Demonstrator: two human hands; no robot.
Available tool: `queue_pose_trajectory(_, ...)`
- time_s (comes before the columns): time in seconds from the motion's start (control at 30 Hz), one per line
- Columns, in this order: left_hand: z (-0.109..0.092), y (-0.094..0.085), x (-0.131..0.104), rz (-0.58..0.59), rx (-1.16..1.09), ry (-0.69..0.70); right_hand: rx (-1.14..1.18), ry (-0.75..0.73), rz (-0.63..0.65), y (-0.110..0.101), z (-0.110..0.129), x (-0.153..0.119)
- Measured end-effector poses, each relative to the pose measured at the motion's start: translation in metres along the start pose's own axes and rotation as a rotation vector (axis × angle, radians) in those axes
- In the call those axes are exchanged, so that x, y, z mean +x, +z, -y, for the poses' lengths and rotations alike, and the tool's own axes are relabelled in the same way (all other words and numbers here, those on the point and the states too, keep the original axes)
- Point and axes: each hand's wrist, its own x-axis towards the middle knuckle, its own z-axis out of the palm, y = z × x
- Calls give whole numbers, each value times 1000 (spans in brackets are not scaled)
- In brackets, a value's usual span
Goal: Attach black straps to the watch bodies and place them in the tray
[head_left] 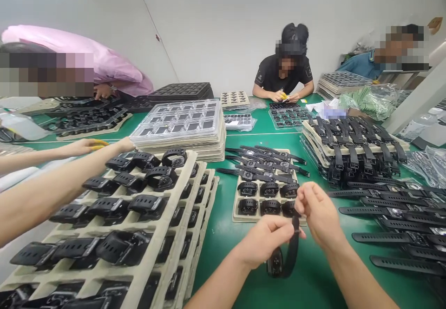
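A black smartwatch (pixel 275 263) hangs from its strap, which is bent into a loop, low above the green table. My left hand (pixel 266 239) is closed on the upper part of that strap, pinching it between thumb and fingers. Just above and to the right, my right hand (pixel 318 211) has its fingers pressed together beside the strap end; what they hold, if anything, is hidden. Behind both hands lies a beige tray (pixel 236 209) with looped smartwatches (pixel 248 189) in its front cells. Other watches with straps stretched flat (pixel 266 162) lie across its back.
Stacked beige trays of looped watches (pixel 111 209) rise at left, with another person's arm (pixel 69 183) reaching past. Flat-strapped watches (pixel 393 211) spread at right beside a loaded tray stack (pixel 351 146). Clear-lidded trays (pixel 177 121) stand behind. A co-worker (pixel 284 76) sits opposite.
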Motion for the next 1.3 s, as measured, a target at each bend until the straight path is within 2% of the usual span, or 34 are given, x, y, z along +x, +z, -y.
queue_pose_trajectory(0.07,2,3,0,33,-34,-14,-1,37,51,-2,1,1)
queue_pose_trajectory(0.17,7,1,2,-68,-178,11,-81,23,340,-4,9,0)
queue_pose_trajectory(0.23,9,-3,3,-115,-233,16,-138,-21,444,-5,14,-2)
queue_pose_trajectory(0.3,12,-5,5,-105,-227,-5,-136,-4,394,-3,15,-4)
queue_pose_trajectory(0.43,17,-3,7,-72,-265,-67,-11,67,140,3,9,-8)
queue_pose_trajectory(0.57,20,-1,8,-73,-289,-123,-29,42,47,10,6,-12)
queue_pose_trajectory(0.63,22,0,7,-20,-300,-129,-28,45,7,11,7,-12)
queue_pose_trajectory(0.77,26,1,8,165,-349,-138,-39,30,-98,8,8,-6)
queue_pose_trajectory(0.97,32,1,9,169,-355,-128,-4,58,-69,6,10,-5)
queue_pose_trajectory(1.17,29,0,8,153,-206,-109,42,90,14,6,11,-8)
queue_pose_trajectory(1.23,25,0,6,96,-96,-53,24,79,51,3,9,-8)
queue_pose_trajectory(1.3,21,-2,5,-61,181,90,-67,14,80,0,7,-9)
